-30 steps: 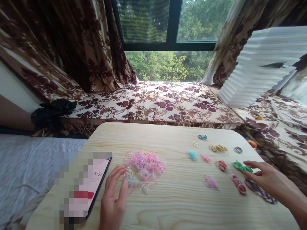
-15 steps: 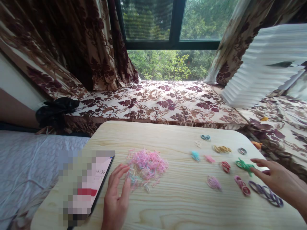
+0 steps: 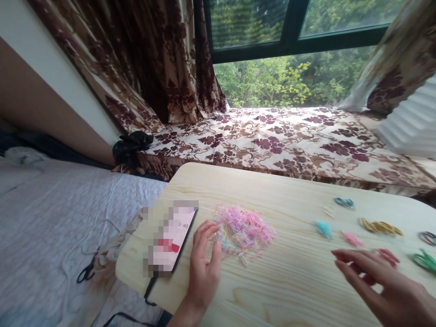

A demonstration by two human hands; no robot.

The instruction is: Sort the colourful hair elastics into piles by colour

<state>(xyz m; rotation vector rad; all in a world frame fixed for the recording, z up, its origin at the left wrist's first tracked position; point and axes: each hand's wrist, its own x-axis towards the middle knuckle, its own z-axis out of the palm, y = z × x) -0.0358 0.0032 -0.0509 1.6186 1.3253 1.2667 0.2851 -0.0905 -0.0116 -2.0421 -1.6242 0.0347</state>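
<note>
A loose pile of small pink, white and bluish bands [image 3: 243, 230] lies on the pale wooden table [image 3: 289, 281]. My left hand [image 3: 206, 261] rests at the pile's left edge, thumb and fingers apart, nothing seen between them. Over the right part of the table is my right hand [image 3: 374, 277], fingers extended with a gap to the thumb, holding nothing visible. It partly covers a red bunch of bands [image 3: 388, 258]. Beyond it lie a small pink bunch [image 3: 352, 238], a turquoise bunch [image 3: 324, 229], yellow bands [image 3: 380, 226] and green bands [image 3: 425, 261].
A phone [image 3: 175, 240], partly pixelated, lies left of my left hand with a cable [image 3: 149, 290] below it. Blue-grey bands [image 3: 344, 202] and a white bunch [image 3: 329, 210] are near the back edge. A bed [image 3: 44, 227] is at the left, a patterned window seat [image 3: 272, 141] behind.
The view has turned left. My right hand has moved left from the green bands, which remain on the table. My left hand stays beside the pile.
</note>
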